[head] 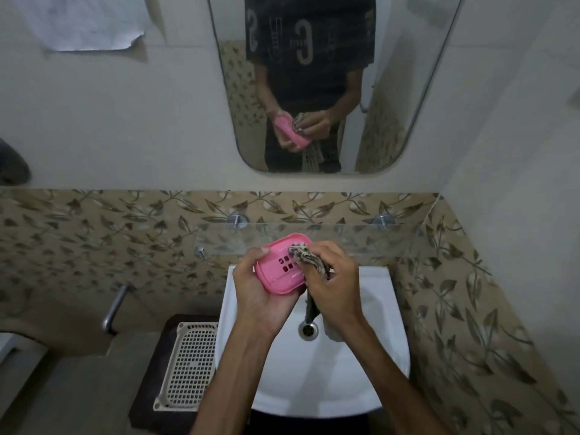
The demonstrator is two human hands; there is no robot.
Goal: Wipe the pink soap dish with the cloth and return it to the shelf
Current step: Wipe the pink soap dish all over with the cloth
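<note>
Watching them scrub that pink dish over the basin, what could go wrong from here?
The left hand holds the pink soap dish above the sink while the right hand presses the cloth on it, so a slip could drop it into the basin. The cloth's loose end hangs near the drain and may get wet. The glass shelf sits close behind; knuckles could knock it.

Dim, flat indoor light, soft overall focus, and wide-angle bending at the edges.
</note>
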